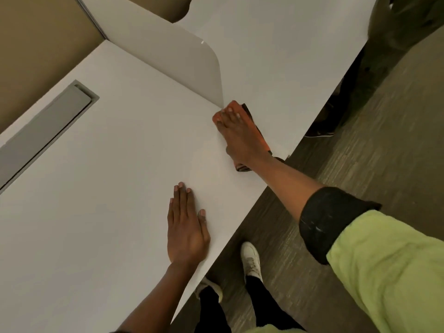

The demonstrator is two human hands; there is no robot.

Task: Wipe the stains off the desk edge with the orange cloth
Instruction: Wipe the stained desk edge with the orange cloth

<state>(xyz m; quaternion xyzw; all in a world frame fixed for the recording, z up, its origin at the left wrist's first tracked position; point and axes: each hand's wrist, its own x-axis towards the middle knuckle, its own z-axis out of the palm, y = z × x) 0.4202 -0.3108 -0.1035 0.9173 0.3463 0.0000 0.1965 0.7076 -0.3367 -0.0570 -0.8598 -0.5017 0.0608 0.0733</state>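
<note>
My right hand (237,133) lies flat on the orange cloth (260,135), pressing it onto the white desk (108,188) near the foot of a white divider panel. The cloth is mostly hidden under the hand; its dark edges stick out at the fingertips and at the wrist, close to the desk's front edge (242,227). My left hand (186,227) rests palm down on the desk top, fingers together, holding nothing, a short way in from that edge. No stains are visible on the edge from here.
A curved white divider panel (182,61) stands between this desk and the neighbouring one. A grey cable hatch (48,131) is set into the desk at the left. My white shoes (251,259) stand on dark carpet below. A dark chair (406,20) sits at the top right.
</note>
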